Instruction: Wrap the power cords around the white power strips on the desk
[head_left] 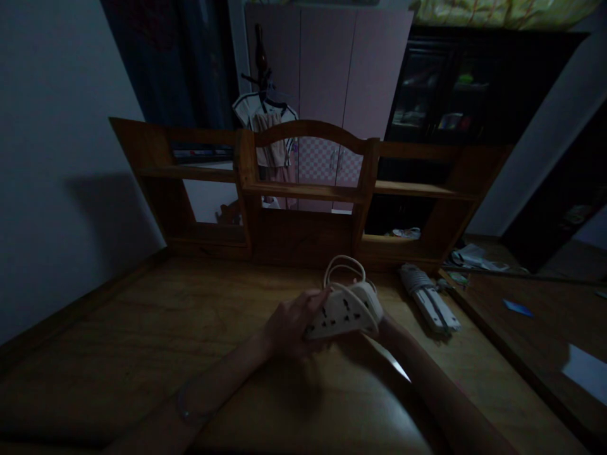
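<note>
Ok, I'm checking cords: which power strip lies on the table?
The rightmost strip, cord wound round its far end; the other strip is held in both hands.

The power strip (pixel 334 314) hides most of the right hand (pixel 386 325) and some left hand (pixel 294 320) fingers. Both forearms (pixel 220 385) are cut off below. Right of the hands, white paper (pixel 588 373) runs out of view; beyond them, things (pixel 410 118) behind the cabinet's (pixel 531 82) glass are too dim to tell.

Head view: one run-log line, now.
left hand: holding power strip, left end | right hand: at right end | cord: looped, crossing strip | cord-wrapped white item: on tabletop, right
</note>
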A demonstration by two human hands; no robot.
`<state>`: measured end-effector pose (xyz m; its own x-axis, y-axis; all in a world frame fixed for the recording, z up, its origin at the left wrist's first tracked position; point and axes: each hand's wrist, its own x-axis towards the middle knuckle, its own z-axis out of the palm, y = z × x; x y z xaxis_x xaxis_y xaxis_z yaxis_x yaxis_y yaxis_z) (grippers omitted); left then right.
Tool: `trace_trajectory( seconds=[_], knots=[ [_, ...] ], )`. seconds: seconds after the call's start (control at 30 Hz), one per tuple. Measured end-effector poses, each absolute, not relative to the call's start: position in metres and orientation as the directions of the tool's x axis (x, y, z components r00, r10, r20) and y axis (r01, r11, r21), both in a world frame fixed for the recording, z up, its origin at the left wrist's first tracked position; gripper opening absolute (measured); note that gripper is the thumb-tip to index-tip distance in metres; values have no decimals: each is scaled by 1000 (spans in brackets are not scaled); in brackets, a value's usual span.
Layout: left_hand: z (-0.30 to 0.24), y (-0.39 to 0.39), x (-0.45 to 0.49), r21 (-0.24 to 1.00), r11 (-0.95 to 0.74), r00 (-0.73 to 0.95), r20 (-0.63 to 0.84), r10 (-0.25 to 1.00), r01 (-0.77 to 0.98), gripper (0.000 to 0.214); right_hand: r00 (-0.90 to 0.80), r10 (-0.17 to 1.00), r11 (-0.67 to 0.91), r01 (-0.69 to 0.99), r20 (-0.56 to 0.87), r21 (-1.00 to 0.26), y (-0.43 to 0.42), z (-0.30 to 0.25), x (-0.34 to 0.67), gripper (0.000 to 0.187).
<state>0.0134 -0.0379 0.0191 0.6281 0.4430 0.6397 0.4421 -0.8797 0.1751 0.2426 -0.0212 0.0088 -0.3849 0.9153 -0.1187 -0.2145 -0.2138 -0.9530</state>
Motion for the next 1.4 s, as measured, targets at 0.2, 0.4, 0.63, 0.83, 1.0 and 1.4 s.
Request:
trace_trajectory(
  seconds=[0.2, 0.4, 0.63, 0.83, 1.0, 1.4],
  knots=[
    [22, -43, 19, -39, -945, 849, 452, 274, 326, 86, -438, 895, -305, -458, -86, -835, -12, 26, 250, 51],
    [26, -40, 14, -9, -927, 860, 376, 345, 376, 90, -297, 953, -238, -628, -55, -741, -8, 30, 264, 51],
    [26, -33, 13, 50, -825, 758, 367, 540, 564, 95, -298, 955, -164, -567, 15, -807, -15, 36, 269, 59],
    [25, -34, 15, 137, -700, 614, 383, 690, 701, 96, -235, 968, -40, -481, 85, -876, -16, 38, 262, 41],
    [25, -37, 18, 222, -650, 521, 439, 732, 727, 95, -101, 980, 91, -529, 169, -844, -17, 37, 258, 45],
    [20, -18, 12, 653, -553, -69, 676, 733, 517, 75, -355, 929, -115, -541, 103, -833, -22, 21, 243, 45]
  ],
)
